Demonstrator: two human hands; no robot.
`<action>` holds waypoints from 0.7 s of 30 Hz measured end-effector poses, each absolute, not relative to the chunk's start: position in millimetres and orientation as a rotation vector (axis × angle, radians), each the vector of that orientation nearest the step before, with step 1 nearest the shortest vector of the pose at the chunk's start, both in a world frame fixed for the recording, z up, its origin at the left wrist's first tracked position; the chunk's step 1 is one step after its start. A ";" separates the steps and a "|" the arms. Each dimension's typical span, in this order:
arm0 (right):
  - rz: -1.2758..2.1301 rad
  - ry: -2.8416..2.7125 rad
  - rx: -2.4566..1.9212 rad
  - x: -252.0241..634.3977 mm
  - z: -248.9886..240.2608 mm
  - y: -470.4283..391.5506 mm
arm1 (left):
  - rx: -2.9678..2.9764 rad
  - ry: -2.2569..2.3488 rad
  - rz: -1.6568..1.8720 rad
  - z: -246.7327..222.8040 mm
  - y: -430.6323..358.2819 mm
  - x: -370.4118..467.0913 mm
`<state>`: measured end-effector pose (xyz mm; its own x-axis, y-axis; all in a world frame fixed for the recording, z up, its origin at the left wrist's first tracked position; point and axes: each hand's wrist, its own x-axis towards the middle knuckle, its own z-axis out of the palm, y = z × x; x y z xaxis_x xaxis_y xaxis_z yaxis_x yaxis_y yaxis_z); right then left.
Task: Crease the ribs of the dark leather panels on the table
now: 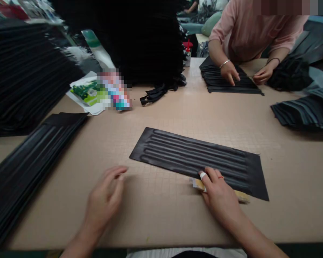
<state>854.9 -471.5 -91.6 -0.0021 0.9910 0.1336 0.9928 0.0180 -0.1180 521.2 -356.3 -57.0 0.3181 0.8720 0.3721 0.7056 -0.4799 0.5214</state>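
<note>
In front of me on the table (161, 222) lies a flat black fabric panel (196, 154), slanted, with several raised ribs along its length. My right hand (218, 193) is at the panel's near edge, fingertips touching it. Closed under its palm is a yellowish bar-like object (242, 196), whose two ends stick out on either side; its kind is hidden. A white wrap is around one finger, a red band around another. My left hand (104, 197) hovers left of the panel, slightly blurred, holding nothing, its thumb and fingers a little apart.
A stack of black ribbed panels (34, 154) lies at left, with taller black piles (148, 43) behind. Black straps (156, 94) and a green-and-white packet (90, 93) lie beyond. Across the table, a co-worker's hands (230, 74) are at another black panel. Folded black pieces (307, 111) lie at right.
</note>
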 end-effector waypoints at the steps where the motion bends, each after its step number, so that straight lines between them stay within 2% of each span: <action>1: -0.010 -2.121 -2.052 853.3 -93.1 -487.6 | 2.394 1.262 0.855 -63.4 -348.7 543.0; 4: 0.046 -2.168 -1.977 849.9 -93.7 -533.7 | 2.588 0.951 0.659 -78.1 -336.0 598.9; 8: 0.139 -2.206 -1.960 860.6 -79.2 -561.4 | 2.816 0.924 0.306 -90.8 -342.7 617.5; 11: 0.086 -2.145 -2.097 890.0 -66.4 -529.6 | 2.868 0.979 0.231 -96.3 -357.6 596.6; 15: -0.019 -2.052 -2.264 927.1 -66.9 -441.2 | 2.878 1.057 0.196 -95.3 -377.6 563.7; 18: -0.145 -2.043 -2.118 920.4 -71.4 -404.2 | 2.866 1.104 0.184 -88.1 -390.3 558.4; 21: -0.108 -2.045 -1.859 890.7 -72.4 -419.7 | 2.818 1.118 0.290 -79.5 -402.0 581.9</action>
<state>890.7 -419.7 -72.4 -0.0580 0.9450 0.3218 0.9736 0.1249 -0.1912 581.9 -402.0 -79.5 0.7132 0.6868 0.1404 0.6685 -0.7266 0.1585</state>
